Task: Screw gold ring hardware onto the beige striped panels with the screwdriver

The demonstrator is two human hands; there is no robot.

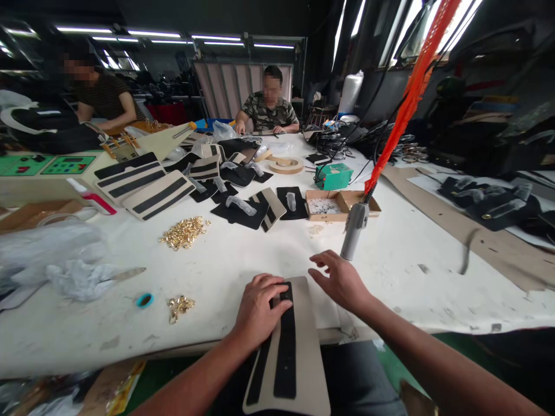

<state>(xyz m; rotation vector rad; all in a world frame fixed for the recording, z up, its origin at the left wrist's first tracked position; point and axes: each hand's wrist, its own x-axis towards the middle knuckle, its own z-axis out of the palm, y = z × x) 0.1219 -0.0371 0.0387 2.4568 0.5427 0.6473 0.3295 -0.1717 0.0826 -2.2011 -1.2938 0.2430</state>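
My left hand [262, 309] holds down the upper part of a beige panel [310, 346] with black strips on it, its thumb and fingers on one strip. The panel rests partly on the table's front edge, and its lower end juts out over my lap. Just right of the panel, my right hand [340, 280] hovers over the tabletop with thumb and fingers apart, nothing seen in it. Close above that hand hangs a grey electric screwdriver [356, 228], suspended by an orange cord [401, 118].
Gold metal fittings lie in a large pile [182, 232] and a small one [180, 308], beside a blue tape roll [144, 300]. A cardboard tray [321, 218] of small parts and a green box [333, 176] stand beyond. Two people work across the table [243, 254].
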